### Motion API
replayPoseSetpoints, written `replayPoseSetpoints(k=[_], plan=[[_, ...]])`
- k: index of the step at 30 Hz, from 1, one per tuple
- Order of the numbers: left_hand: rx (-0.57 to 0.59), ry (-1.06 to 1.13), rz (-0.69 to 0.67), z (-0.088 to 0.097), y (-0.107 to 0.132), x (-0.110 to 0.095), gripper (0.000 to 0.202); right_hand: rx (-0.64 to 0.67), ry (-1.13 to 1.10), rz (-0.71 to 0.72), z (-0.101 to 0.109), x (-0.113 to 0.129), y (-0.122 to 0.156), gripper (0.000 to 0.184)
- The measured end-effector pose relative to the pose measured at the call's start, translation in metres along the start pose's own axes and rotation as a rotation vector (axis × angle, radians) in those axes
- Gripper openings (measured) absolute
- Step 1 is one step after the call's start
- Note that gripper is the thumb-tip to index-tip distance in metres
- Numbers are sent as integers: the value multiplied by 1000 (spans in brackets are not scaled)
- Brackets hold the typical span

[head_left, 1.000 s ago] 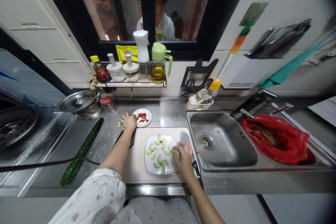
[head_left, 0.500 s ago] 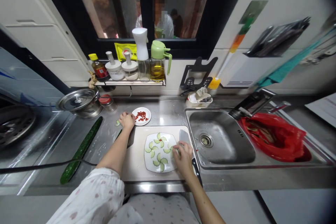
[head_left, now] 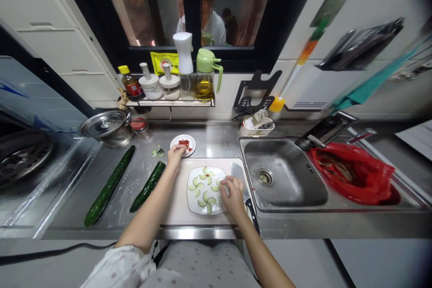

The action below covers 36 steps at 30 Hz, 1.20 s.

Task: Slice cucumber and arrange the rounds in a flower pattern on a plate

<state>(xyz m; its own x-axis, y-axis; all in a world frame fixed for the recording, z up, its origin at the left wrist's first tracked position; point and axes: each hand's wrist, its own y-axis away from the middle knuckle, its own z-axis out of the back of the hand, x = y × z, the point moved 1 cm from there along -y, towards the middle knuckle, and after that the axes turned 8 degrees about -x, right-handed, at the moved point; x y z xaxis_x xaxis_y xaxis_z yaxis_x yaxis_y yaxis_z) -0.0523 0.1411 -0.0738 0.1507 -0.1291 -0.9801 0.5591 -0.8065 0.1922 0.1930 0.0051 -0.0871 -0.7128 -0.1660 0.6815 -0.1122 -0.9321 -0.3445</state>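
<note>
My left hand (head_left: 175, 155) is at the near edge of a small white dish (head_left: 191, 139) of chopped red bits (head_left: 184, 144). Its fingers are pinched together over the bits; what they hold is too small to tell. My right hand (head_left: 233, 192) is at the right edge of a square white plate (head_left: 194, 204), fingers curled with thumb near forefinger, beside a cucumber slice. Pale green cucumber slices (head_left: 207, 201) lie on this plate in pinwheel clusters, one with a red centre. Under the plate is a white cutting board (head_left: 175, 216). A knife (head_left: 251, 211) lies along the board's right side, partly behind my right hand.
Left of the board lie a shorter cucumber (head_left: 147, 186) and a long cucumber (head_left: 110, 186), with cucumber pieces (head_left: 157, 151) behind. A lidded pot (head_left: 110, 128) and a red-lidded jar (head_left: 141, 128) stand farther back. To the right is a sink (head_left: 286, 180) with a red bag (head_left: 354, 175).
My left hand has moved right, from the dish's left side to over the red bits, uncovering the shorter cucumber. The right hand stays by the plate. The view has shifted slightly.
</note>
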Motion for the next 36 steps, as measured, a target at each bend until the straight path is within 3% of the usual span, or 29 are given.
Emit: replayPoseSetpoints(k=[10, 14, 17, 25, 36], plan=[[354, -20, 37, -4, 86, 26, 22, -20, -54, 16, 2, 2, -10, 19], [488, -80, -61, -8, 115, 39, 20, 0, -91, -42, 0, -1, -12, 19], [527, -144, -123, -8, 131, 47, 17, 40, -118, -93, -4, -7, -10, 20], [584, -228, -173, -6, 148, 53, 14, 143, -138, -85, -1, -15, -3, 16], [632, -310, -189, -6, 148, 47, 13, 259, -118, -35, 12, -9, -9, 13]])
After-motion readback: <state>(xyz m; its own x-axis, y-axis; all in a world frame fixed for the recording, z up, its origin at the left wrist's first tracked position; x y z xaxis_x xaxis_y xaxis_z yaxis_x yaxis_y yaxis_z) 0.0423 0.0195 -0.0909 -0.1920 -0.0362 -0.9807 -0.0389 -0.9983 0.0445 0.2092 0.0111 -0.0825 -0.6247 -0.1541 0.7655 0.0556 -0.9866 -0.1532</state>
